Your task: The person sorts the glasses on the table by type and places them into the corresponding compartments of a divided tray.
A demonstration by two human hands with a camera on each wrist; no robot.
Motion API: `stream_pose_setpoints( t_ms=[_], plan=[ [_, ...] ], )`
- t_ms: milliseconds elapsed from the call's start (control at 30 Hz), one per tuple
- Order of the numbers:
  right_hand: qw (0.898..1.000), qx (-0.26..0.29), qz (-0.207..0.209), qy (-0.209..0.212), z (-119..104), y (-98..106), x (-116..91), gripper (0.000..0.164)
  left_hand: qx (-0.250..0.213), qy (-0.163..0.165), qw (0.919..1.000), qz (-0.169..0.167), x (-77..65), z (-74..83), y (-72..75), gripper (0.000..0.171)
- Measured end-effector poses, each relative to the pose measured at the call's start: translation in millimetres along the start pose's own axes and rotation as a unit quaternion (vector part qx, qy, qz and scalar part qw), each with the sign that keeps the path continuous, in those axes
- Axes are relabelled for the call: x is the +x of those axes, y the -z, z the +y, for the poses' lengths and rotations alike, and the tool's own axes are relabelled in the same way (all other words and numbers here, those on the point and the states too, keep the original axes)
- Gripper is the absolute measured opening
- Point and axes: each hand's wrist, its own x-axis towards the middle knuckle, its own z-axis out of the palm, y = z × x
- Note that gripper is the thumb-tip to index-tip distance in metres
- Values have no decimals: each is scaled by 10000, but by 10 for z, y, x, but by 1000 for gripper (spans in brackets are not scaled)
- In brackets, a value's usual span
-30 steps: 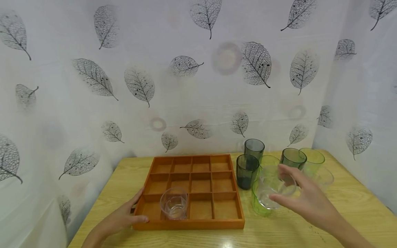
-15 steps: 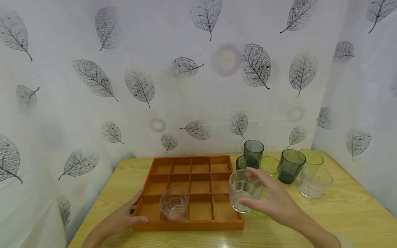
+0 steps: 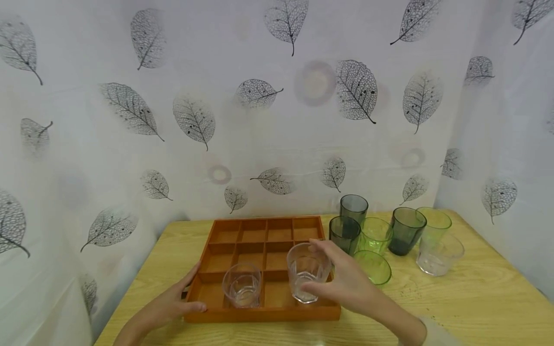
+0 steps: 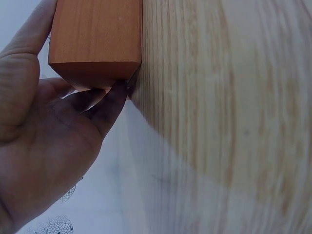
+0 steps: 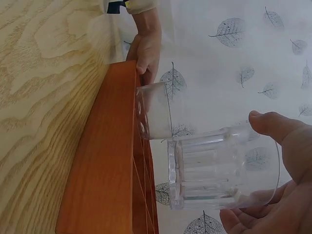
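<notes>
Head view, your left hand (image 3: pixel 177 297) gripping the tray (image 3: pixel 264 315) at its near left corner, your right hand (image 3: pixel 346 283) holding a clear glass (image 3: pixel 305 274) over its near right compartments, left wrist view, thumb and fingers spanning the corner, right wrist view, thumb and fingers partly spread, pinching the glass.

Pinched near its rim by the right hand (image 3: pixel 346 283): a clear glass (image 3: pixel 305 269), see-through, with faceted sides and a thick base. Held upright, base down, raised over the front right part of a wooden tray (image 3: pixel 268 315) and apart from it; impossible to tell whether above the third or fourth front compartment. Below, a reddish-brown frame lying flat on the counter (image 3: pixel 467 307), split into three rows of four, gripped at the front left corner by the left hand (image 3: pixel 173 300). Standing upright in the second front compartment from the left, a second clear glass (image 3: pixel 242 283).
</notes>
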Motion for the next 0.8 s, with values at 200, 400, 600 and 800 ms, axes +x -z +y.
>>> stream_pose_setpoints(
  t_ms=[200,400,600,800],
  plan=[
    [9993,266,-243,25,-43,-167,82,90,-53,87,9999,-37,4,1,6,105],
    [9991,290,-302,59,-75,-326,155,91,-110,156,9998,-92,13,-8,10,104],
    [9990,310,-333,14,-61,-439,203,92,-26,210,9998,-46,10,-6,4,103],
    [9978,488,-432,93,7,-537,242,90,20,233,9997,-8,-1,2,1,103]
  ],
)
